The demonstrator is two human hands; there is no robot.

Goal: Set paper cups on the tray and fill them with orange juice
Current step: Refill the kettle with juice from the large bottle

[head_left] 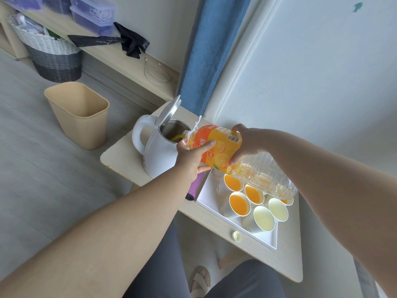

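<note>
A large juice bottle (253,171) with an orange label is tipped almost flat, its open neck over the white kettle (160,160), and a stream of juice runs into the kettle. My left hand (190,157) grips the bottle near the neck. My right hand (247,145) holds its middle from above. Below the bottle a white tray (206,195) carries several paper cups. Three cups hold orange juice (238,204), and a fourth shows partly under the bottle. Two cups (263,218) nearest me look empty.
The kettle's lid (169,110) stands open. A yellow bottle cap (236,235) lies on the small wooden table (214,222) by the tray. A purple object (195,188) lies left of the tray. A beige bin (78,114) and a woven basket (49,52) stand on the floor.
</note>
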